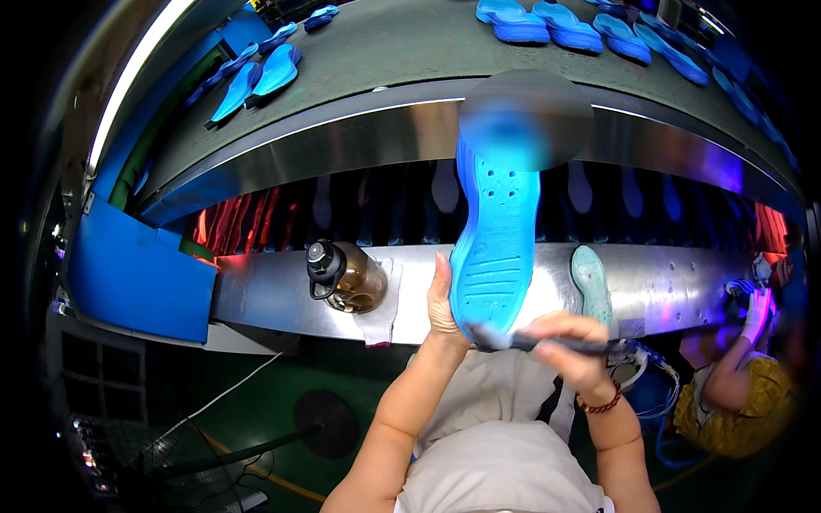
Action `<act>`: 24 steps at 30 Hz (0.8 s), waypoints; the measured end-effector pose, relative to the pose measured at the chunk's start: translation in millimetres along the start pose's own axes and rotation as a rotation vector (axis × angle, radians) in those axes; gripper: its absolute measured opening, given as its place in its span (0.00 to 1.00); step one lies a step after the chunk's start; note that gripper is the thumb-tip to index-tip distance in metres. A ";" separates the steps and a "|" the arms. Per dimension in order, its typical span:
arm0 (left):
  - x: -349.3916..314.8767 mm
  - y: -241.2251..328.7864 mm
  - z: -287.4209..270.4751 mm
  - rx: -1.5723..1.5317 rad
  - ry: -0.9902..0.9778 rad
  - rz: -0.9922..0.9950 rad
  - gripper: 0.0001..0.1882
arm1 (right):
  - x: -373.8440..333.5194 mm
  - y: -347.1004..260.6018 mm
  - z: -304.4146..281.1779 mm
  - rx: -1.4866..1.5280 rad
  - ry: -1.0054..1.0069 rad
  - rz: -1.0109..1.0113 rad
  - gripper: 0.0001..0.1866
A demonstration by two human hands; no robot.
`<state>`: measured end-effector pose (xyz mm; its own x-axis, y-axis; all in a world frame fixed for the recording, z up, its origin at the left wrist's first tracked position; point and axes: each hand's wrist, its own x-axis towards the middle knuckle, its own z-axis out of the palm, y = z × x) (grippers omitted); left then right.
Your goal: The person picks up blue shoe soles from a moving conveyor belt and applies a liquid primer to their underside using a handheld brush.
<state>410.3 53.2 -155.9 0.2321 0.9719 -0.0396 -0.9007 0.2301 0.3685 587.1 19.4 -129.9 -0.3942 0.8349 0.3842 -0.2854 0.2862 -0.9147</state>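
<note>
A bright blue shoe sole point(496, 244) is held up lengthwise in front of me, its heel end toward my body and a blurred patch over its far end. My left hand point(441, 301) grips the left edge near the heel, thumb pointing up along the side. In my right hand point(571, 349) is a brush point(489, 337) with a dark handle. Its pale, motion-smeared bristles are at the sole's near end; whether they touch it I cannot tell. To the right of the sole, a pale green sole-shaped piece point(591, 284) lies on the metal ledge point(654, 286).
A brown drink bottle point(346, 278) with a black lid stands on the ledge beside a white glove point(382, 315). Beyond is a belt point(385, 51) carrying several blue soles point(569, 27). Another person point(740, 389) works at the right. A fan stand point(327, 425) is at lower left.
</note>
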 end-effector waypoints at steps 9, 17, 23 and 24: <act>7.8 14.9 18.8 0.015 -0.076 -0.028 0.36 | 27.5 -19.2 -16.6 -0.316 -0.040 -0.198 0.10; 14.8 27.4 25.7 -0.008 -0.128 -0.160 0.34 | 32.1 -25.8 -16.3 -0.458 -0.307 -0.233 0.09; 13.3 37.6 26.4 0.170 -0.047 -0.457 0.32 | 31.7 -43.8 -20.9 -0.475 -0.452 -0.197 0.09; 16.2 36.4 32.8 0.237 -0.053 -0.528 0.32 | 34.8 -43.8 -28.6 -0.571 -0.404 -0.187 0.10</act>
<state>393.3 75.7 -112.7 0.6512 0.7231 -0.2303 -0.5526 0.6598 0.5091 610.9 49.4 -80.1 -0.7071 0.5403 0.4563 0.0777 0.7007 -0.7092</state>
